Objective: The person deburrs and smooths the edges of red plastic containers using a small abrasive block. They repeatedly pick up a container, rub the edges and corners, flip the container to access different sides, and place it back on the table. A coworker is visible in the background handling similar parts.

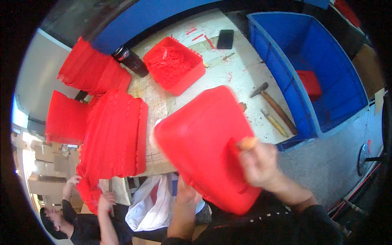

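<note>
A red plastic bin (pixel 200 134) is tilted in front of me above the near edge of the table, its smooth outer side showing. My left hand (pixel 188 192) grips its lower left edge, with the fingertips hidden behind it. At the right part of the bin, my right hand (pixel 259 165) is closed round a small object with a tan-orange end (pixel 247 143); the rest of that object is hidden and slightly blurred. Beyond them, another red bin (pixel 190 84) stands on the table, filled with red plastic scraps (pixel 169 61).
Stacked red bins (pixel 116 134) line the left side, beside a dark can (pixel 132 62). A hammer (pixel 275 106), a yellow-handled tool (pixel 277 124) and a phone (pixel 225 39) lie on the table (pixel 245 65). Right stands a blue crate (pixel 281 53). Lower left, a co-worker's hand (pixel 106 202) holds red plastic.
</note>
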Demonstrator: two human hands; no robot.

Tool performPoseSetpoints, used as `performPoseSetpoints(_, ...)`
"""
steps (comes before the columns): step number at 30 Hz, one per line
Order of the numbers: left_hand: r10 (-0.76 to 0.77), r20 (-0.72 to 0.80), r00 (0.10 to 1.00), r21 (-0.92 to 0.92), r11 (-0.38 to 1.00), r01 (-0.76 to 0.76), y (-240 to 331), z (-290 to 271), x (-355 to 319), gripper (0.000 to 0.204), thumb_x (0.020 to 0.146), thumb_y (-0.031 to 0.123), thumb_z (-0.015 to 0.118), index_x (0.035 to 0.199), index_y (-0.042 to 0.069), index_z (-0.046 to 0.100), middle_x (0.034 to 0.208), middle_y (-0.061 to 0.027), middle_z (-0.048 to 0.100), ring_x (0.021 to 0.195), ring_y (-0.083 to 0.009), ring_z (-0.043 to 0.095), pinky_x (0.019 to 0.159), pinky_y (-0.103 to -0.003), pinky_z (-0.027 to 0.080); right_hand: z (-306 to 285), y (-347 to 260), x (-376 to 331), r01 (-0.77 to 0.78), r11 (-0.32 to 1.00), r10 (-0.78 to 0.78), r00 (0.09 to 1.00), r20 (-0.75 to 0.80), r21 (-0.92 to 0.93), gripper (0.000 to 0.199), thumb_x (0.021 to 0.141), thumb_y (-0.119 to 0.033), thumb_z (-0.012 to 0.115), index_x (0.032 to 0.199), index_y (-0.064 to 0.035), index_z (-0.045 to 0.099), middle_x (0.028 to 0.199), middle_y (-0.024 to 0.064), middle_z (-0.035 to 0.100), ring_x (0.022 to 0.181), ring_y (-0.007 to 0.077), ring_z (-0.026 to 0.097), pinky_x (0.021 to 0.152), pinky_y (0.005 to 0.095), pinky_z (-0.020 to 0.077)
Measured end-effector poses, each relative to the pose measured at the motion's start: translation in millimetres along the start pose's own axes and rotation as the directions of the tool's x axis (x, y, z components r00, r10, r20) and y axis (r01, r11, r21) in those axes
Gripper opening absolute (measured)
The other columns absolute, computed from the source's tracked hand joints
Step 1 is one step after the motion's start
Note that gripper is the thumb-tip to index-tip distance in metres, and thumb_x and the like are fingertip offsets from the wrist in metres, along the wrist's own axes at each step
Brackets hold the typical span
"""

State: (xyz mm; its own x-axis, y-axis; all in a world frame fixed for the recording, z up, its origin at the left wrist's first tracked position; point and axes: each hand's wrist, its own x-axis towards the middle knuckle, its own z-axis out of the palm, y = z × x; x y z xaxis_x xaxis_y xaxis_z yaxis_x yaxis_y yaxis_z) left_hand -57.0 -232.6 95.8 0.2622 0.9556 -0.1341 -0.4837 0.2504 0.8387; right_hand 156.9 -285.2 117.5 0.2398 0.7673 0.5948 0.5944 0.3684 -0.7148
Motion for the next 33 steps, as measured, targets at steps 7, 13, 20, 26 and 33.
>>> performPoseSetpoints(7, -0.06, 0.059, 0.996, -0.141, 0.988, 0.067, -37, -99, 9, 0.066, 0.099, 0.052, 0.051, 0.147, 0.007, 0.042, 0.147, -0.0106, 0.049, 0.134, -0.0268, 0.048, 0.114, -0.046, 0.037, 121, -12, 2, 0.159, 0.987, -0.154, 0.977, 0.149, -0.026, 0.051, 0.081, -0.031, 0.073, 0.116, 0.0009, 0.056, 0.103, 0.0172, 0.059, 0.095, 0.034, 0.058, 0.08, 0.0453, 0.0458)
performPoseSetpoints(13, -0.231, -0.047, 0.972, -0.385, 0.902, 0.196, -42, -114, 33, 0.06, 0.101, 0.049, 0.051, 0.142, 0.006, 0.05, 0.142, -0.0124, 0.056, 0.127, -0.0301, 0.055, 0.11, -0.05, 0.042, 70, 47, 32, -0.091, 0.992, 0.062, 0.952, 0.298, 0.084, 0.023, 0.09, -0.02, 0.066, 0.107, -0.0043, 0.062, 0.103, 0.0184, 0.063, 0.097, 0.0351, 0.064, 0.084, 0.0453, 0.0529)
performPoseSetpoints(20, -0.203, -0.004, 0.979, -0.453, 0.873, 0.179, -46, -139, 40, 0.057, 0.1, 0.045, 0.055, 0.142, 0.006, 0.05, 0.141, -0.0114, 0.057, 0.127, -0.0301, 0.055, 0.11, -0.049, 0.042, -4, 158, -62, -0.096, 0.44, 0.444, 0.887, 0.123, -0.893, 0.04, 0.087, -0.008, 0.067, 0.122, 0.0025, 0.052, 0.119, 0.0209, 0.056, 0.105, 0.0378, 0.058, 0.084, 0.0436, 0.0524)
performPoseSetpoints(26, -0.232, -0.158, 0.96, -0.239, 0.952, 0.191, -16, -90, 38, 0.058, 0.1, 0.041, 0.057, 0.143, 0.003, 0.047, 0.139, -0.014, 0.057, 0.126, -0.0294, 0.057, 0.108, -0.047, 0.045, -9, 136, -37, -0.335, 0.769, 0.463, 0.879, 0.112, -0.545, 0.024, 0.093, -0.005, 0.057, 0.116, 0.0013, 0.057, 0.097, 0.0176, 0.063, 0.088, 0.0282, 0.064, 0.075, 0.0411, 0.0523)
performPoseSetpoints(33, -0.161, -0.106, 0.981, 0.03, 0.986, 0.165, 4, -45, 23, 0.059, 0.101, 0.039, 0.055, 0.145, 0.001, 0.044, 0.142, -0.0146, 0.054, 0.126, -0.029, 0.056, 0.11, -0.046, 0.043, 13, 44, -12, -0.428, 0.904, 0.355, 0.759, 0.546, 0.007, 0.007, 0.096, -0.008, 0.058, 0.1, -0.0026, 0.059, 0.079, 0.0197, 0.066, 0.071, 0.0368, 0.069, 0.063, 0.0421, 0.0549)
